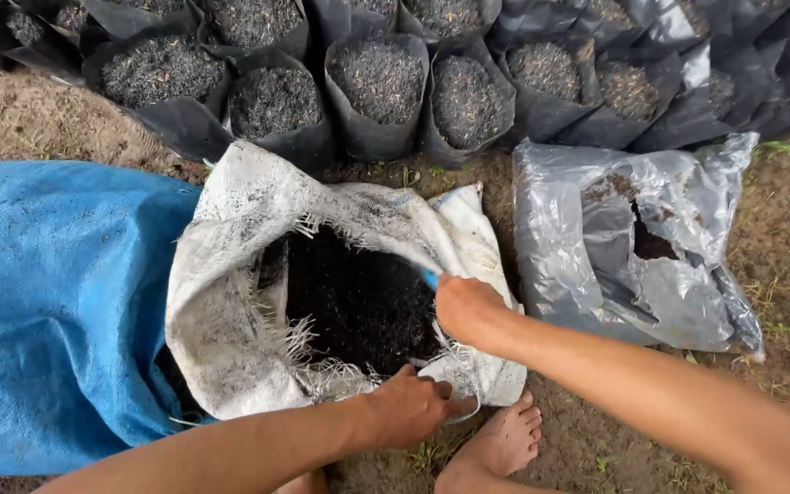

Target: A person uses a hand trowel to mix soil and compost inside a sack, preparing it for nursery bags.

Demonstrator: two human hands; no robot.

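While the sack lies on its side on the ground, both hands work at its mouth, as listed.

Sack: white woven, soiled, frayed at the rim; lies on bare ground with its mouth toward the person, probably so the fill can be reached without lifting.
Fill: dark, near-black loose material, fine-grained; sits deep inside the mouth, apparently damp.
Left hand: closed over the near rim of the sack, fingers curled on the cloth; appears to hold the mouth open and down.
Right hand: closed in a fist around a blue handle at the right rim; the rest of the tool is hidden, so its kind cannot be told.
Blue sheet: woven blue cloth touching the sack's left side.
Grey bag: crumpled plastic, torn open, dark matter inside; just beside the sack's right edge.
Pots: black soft bags, upright, filled with coarse grey-brown material; packed in rows along the far side, within reach of the sack.
Foot: bare, on the ground just beside the sack's near edge.
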